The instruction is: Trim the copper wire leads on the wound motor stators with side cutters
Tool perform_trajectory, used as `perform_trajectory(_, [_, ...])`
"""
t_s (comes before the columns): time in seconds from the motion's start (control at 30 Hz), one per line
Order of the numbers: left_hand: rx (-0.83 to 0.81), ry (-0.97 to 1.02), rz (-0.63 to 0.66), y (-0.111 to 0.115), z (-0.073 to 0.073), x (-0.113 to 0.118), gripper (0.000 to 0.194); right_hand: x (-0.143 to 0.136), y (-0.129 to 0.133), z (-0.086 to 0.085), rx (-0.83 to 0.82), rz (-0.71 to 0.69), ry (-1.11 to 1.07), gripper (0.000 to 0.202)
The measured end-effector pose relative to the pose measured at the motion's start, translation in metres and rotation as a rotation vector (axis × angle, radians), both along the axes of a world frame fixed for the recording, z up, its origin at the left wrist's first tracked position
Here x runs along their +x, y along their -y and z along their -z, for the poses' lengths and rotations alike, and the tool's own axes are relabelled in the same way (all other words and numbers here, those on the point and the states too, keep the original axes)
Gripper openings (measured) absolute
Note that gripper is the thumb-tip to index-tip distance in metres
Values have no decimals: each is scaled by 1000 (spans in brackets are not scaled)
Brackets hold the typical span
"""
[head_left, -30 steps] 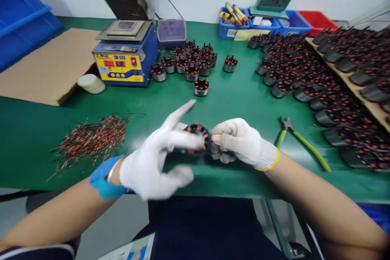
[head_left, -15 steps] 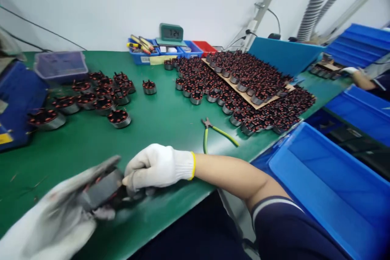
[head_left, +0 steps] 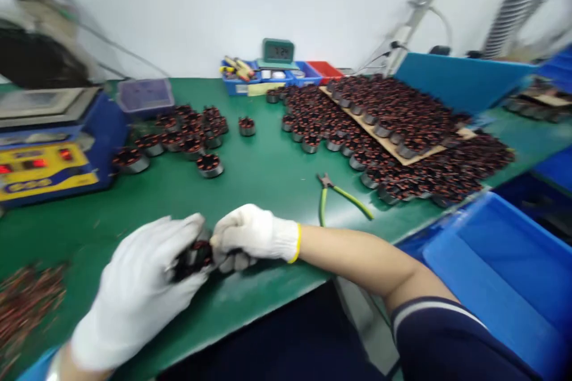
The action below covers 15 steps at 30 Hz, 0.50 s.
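Observation:
My left hand, in a white glove, is wrapped round a motor stator with dark core and copper-red windings, just above the bench's front edge. My right hand, gloved too, is closed in a pinch against the stator's right side. Whatever lies between its fingertips is hidden. Beyond the hands a single stator stands on the green bench, in front of a small cluster of stators. Green-handled cutting pliers lie with spread handles behind my right forearm.
Rows of stators fill the right side, some on a brown board. A blue device with a yellow panel stands left, near copper wire scraps. A blue bin sits at right; small bins and a clock line the wall.
The view has swung left, bringing the blue device and wire scraps into sight. My left hand has turned over, its back now showing, with the stator still in it. My right hand stays pinched beside it.

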<state>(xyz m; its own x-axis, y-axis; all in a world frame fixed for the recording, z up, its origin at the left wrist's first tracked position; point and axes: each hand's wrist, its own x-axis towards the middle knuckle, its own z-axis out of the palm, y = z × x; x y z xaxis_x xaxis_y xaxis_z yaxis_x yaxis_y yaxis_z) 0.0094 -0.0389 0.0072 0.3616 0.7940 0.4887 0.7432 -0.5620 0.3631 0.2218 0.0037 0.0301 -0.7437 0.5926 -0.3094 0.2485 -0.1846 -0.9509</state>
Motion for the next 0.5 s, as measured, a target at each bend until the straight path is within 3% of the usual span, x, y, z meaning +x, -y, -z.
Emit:
perform_trajectory(0.07, [108,-70,-2,0,-1,3,48,4,2,0,265,-1,117,25])
perform_trajectory(0.13, [61,-37,-28,-3,-3,9,49,14,1,0,843,147,204,30])
perform_trajectory(0.17, [29,-28,-29,-6,-3,13,49,19,-1,1,1098,174,187,44])
perform_trajectory(0.2, [25,-27,-23,-9,-3,16,49,24,-4,2,1297,149,203,49])
perform_trajectory(0.27, [2,-20,-7,-15,-4,21,49,27,-7,3,1557,54,279,37])
perform_trajectory(0.33, [-31,-21,12,-14,-5,22,48,22,-5,3,1635,-60,417,25])
perform_trajectory(0.43, [-191,-78,30,-3,-5,14,46,8,1,-1,1573,-229,528,25])
perform_trajectory(0.5, [-313,-102,-7,0,2,3,48,9,-2,-2,1517,-298,549,20])
